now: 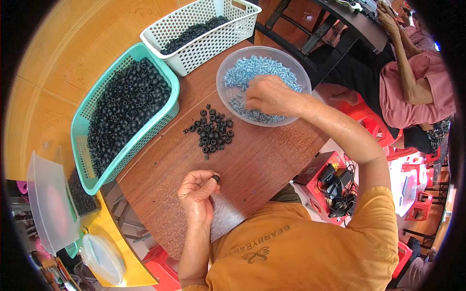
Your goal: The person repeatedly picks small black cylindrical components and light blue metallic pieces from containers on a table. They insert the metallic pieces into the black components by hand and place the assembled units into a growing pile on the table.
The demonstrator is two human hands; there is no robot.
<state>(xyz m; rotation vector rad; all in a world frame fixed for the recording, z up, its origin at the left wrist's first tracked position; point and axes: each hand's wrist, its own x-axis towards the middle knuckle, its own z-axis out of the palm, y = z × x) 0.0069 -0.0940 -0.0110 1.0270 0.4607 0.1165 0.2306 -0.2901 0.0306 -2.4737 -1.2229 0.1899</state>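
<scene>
Near the front of the brown table (160,213), my left hand (198,191) pinches a small black round cap (216,179) between thumb and fingertips. My right hand (272,96) reaches into a clear round plastic bowl (303,72), its fingers curled down among small light-blue see-through pieces (257,68). The pieces toward the bowl's near side look greyer. Whatever those fingertips hold is hidden beneath the hand. Between the left hand and the bowl lies a loose pile of black round caps (212,130), several with open holes facing up.
A teal basket (170,85) full of similar black parts stands at the left. Behind it is a white perforated basket (208,48) with more dark parts. A red box (335,160) of black adapters and cables sits right of the table. Another person (412,92) sits at the far right.
</scene>
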